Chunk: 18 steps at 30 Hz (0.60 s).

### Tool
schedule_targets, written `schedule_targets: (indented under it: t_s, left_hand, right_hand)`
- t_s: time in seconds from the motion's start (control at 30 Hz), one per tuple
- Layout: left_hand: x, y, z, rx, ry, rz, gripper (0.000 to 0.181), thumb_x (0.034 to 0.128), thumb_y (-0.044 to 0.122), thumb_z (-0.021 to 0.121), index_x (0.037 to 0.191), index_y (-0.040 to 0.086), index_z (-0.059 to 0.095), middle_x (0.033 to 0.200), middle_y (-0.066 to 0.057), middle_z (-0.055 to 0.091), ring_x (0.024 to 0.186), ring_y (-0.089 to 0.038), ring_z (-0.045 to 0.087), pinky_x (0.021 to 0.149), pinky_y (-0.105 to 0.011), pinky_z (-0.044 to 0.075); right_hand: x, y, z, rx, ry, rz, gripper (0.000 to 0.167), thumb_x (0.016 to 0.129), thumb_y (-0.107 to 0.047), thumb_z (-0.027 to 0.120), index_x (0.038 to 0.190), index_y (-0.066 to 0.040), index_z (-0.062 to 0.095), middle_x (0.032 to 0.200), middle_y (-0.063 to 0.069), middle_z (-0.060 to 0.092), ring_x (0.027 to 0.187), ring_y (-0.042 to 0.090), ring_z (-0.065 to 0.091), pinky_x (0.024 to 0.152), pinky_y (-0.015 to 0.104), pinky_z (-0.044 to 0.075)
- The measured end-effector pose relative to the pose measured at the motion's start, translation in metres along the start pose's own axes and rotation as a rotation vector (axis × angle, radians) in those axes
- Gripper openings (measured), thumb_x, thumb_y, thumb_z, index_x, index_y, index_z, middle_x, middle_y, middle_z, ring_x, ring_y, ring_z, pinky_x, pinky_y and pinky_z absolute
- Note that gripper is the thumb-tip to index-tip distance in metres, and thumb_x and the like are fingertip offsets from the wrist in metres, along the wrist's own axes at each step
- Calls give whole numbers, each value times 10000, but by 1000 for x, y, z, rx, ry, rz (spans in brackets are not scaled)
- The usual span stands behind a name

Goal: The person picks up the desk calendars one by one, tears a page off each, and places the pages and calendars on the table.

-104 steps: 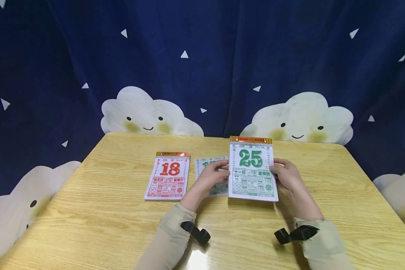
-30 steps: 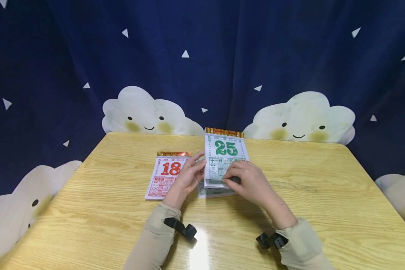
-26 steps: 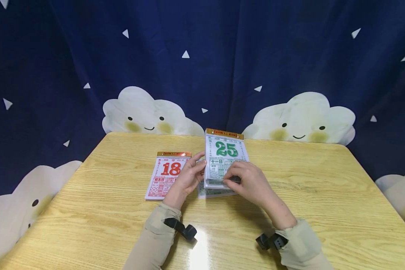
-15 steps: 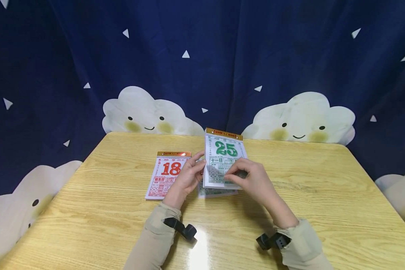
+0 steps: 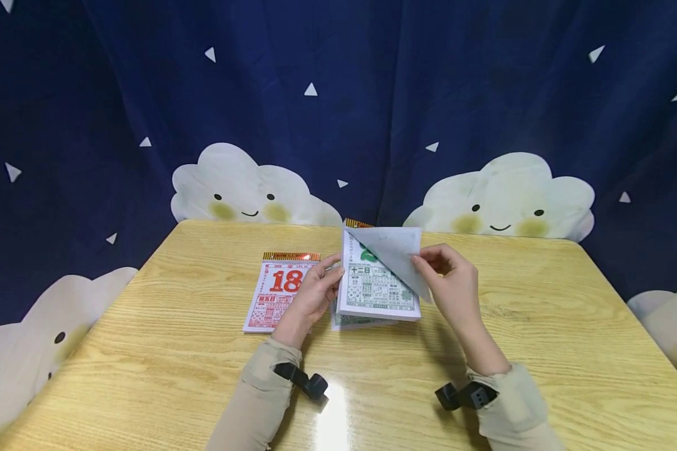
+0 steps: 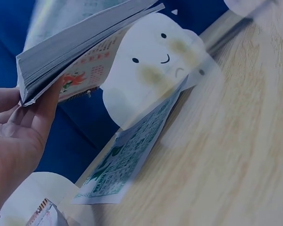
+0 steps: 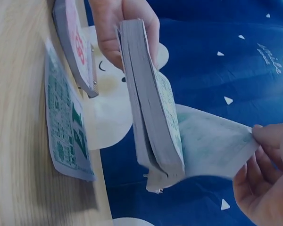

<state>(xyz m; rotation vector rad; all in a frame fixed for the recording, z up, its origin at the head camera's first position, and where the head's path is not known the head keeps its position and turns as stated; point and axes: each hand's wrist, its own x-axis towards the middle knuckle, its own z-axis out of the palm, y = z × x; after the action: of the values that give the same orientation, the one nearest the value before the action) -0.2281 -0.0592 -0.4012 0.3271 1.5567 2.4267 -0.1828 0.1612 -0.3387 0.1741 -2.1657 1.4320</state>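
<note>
A thick tear-off calendar (image 5: 378,288) with green print is held above the table. My left hand (image 5: 314,297) grips its left edge, thumb in front and fingers behind, as the left wrist view shows. The top sheet (image 5: 396,250) is folded diagonally up and right, its blank back showing, and my right hand (image 5: 454,285) pinches its free edge. In the right wrist view that sheet (image 7: 214,143) stretches from the pad to my right fingertips. Under the calendar a loose green sheet (image 7: 68,122) numbered 17 lies on the table, mostly hidden in the head view.
A second calendar (image 5: 267,300) with a red 18 lies on the table to the left, partly covered by my left hand. The wooden table (image 5: 163,376) runs back to a dark blue curtain (image 5: 350,113) with clouds and triangles. Each wrist wears a black camera (image 5: 316,386).
The calendar came left from over the table's right side, and my right hand let go of its edge. Since half a second ago that hand has lifted the 25 sheet up and right, uncovering another page.
</note>
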Motion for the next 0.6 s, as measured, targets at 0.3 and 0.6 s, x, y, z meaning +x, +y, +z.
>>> schedule_targets:
  t_s: [0.3,0.6]
  left_hand:
    - [0,3,4,-38,52,31,434,899,-5,420,1321,-91,365,782,19,688,599,-66,610,574,-176,520]
    - [0,5,7,-156,73,75,424,895,-39,387,1303,-143,334,751,-3,687,551,-61,621,530,-169,524]
  right_hand:
    - [8,7,-8,103,66,189,188,786,-132,700,853,38,652,634,-159,583,587,10,540,520,134,439]
    - [14,15,-13,293,37,401,60,814,-57,639,832,0,631,620,-109,608,577,32,566,589,160,509]
